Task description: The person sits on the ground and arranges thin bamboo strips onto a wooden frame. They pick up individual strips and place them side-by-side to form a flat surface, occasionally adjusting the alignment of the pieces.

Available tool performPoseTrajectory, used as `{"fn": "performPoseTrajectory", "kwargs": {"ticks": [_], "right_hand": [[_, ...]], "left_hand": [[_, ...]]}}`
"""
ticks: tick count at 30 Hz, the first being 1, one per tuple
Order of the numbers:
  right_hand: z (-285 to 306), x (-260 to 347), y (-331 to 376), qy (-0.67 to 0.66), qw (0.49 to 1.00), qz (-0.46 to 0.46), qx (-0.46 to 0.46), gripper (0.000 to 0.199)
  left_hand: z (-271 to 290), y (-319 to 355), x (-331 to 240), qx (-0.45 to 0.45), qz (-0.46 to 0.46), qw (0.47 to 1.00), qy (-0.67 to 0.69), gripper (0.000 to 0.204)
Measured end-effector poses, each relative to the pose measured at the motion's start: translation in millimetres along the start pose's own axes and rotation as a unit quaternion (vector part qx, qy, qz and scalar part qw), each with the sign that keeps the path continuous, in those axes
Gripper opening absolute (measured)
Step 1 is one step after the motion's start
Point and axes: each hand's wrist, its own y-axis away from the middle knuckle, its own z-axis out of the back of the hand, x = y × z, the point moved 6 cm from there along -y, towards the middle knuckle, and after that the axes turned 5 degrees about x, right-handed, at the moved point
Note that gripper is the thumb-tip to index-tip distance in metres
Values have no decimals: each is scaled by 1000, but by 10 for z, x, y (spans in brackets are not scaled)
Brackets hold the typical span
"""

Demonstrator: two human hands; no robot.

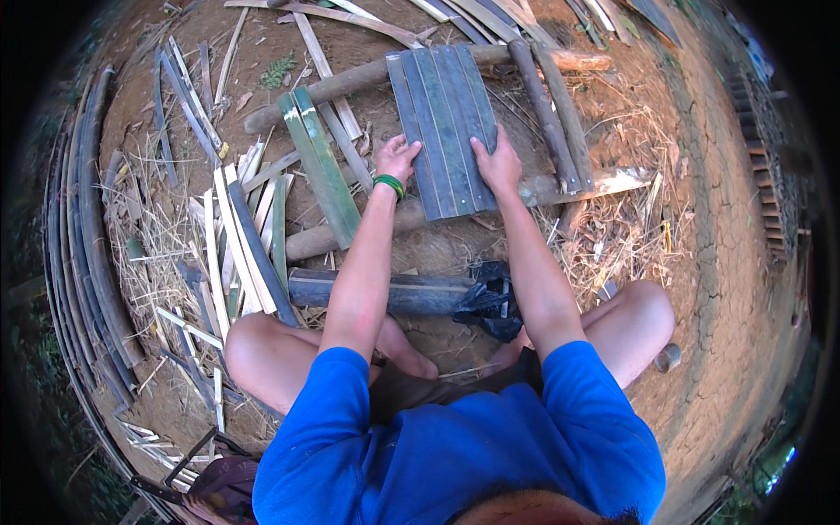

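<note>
A panel of dark strips (442, 131) was held between the two logs' far and near sides, laid over the far log (367, 77) and the near log (542, 191). The step in hand was judged to be the squaring-up of the strips. For this, even, gentle pressure from both sides was called for, so that the long edges would be kept parallel and the seams tight; with too hard a squeeze, the row might have been buckled. Whether the strips were joined could not be told.

The left edge was gripped by the left hand (398, 162) and the right edge by the right hand (500, 166). Both were only partly closed, with the thumbs laid on the upper face; the fingers beneath were largely hidden. Two green split pieces (319, 166) were set apart to the left, and a dark pole (542, 114) was laid across the logs to the right.
</note>
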Motion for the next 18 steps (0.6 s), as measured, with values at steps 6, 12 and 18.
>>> {"fn": "performPoseTrajectory", "kwargs": {"ticks": [6,12,18], "right_hand": [[-9,-38,-26,17,1000,4,-13,77],[38,-92,-66,24,1000,-13,-4,76],[-77,-37,-81,32,999,9,3,75]], "left_hand": [[-8,-19,-14,-7,3,1000,-17,52],[-108,5,-54,-4,11,999,-51,53],[411,359,-698,-241,-270,868,-341,50]]}}
